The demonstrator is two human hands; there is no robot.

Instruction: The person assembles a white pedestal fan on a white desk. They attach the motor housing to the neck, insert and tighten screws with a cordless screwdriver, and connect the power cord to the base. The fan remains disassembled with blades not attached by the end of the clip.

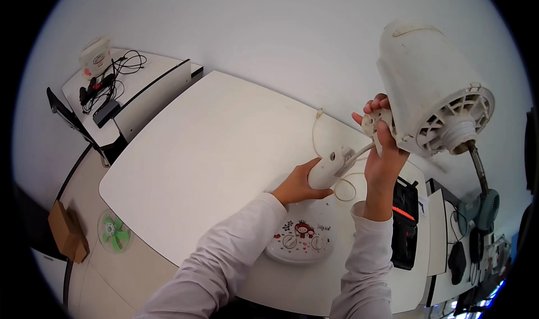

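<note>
My left hand [300, 184] is closed round the white neck [324, 173] of an electric fan's stand. Below it on the table rests the fan's base [303, 241], white with two dials and cartoon pictures. My right hand [384, 145] grips the bracket under the white fan motor housing [429, 66], raised at the right. The housing is apart from the neck, and a white cable [362, 150] runs between the two. Its vented end faces down and right, with a metal shaft [477, 164] sticking out. Some of my right fingers are hidden behind the bracket.
The white table [185, 150] carries a black tool case [405, 223] with an orange item at the right. A thin power cord [315, 131] curls behind the neck. Green fan blades [114, 233] and a cardboard box [67, 232] are on the floor at left. Side desks hold cables and devices.
</note>
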